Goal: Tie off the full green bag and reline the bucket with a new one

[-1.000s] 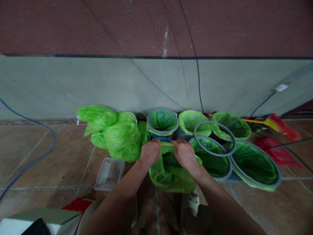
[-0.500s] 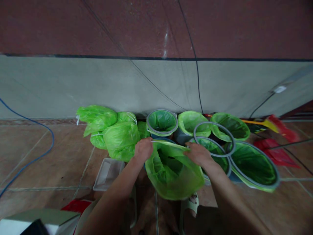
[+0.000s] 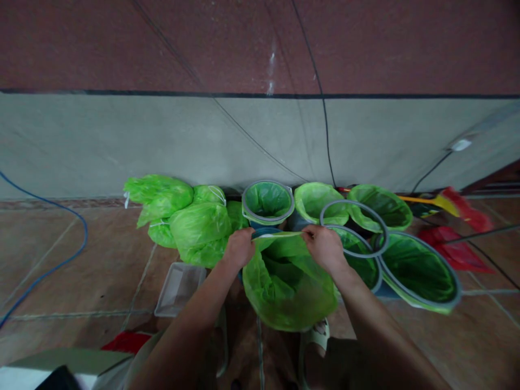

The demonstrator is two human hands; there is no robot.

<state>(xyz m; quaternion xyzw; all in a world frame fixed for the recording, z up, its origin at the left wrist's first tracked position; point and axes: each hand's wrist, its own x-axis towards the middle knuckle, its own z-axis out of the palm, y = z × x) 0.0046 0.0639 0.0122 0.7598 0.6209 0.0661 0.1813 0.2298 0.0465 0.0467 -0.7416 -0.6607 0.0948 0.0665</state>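
LH grip (image 3: 240,246), RH grip (image 3: 325,247) hold bag (image 3: 290,309).

The only view comes from a camera on the person's head, facing forward and steeply down. Close below it, the forearms (image 3: 205,306) rise from the bottom edge toward the left hand (image 3: 239,248) and right hand (image 3: 326,249), near mid-frame. The wall (image 3: 162,141), farther off, fills the upper half; floor (image 3: 101,281) spreads beneath.
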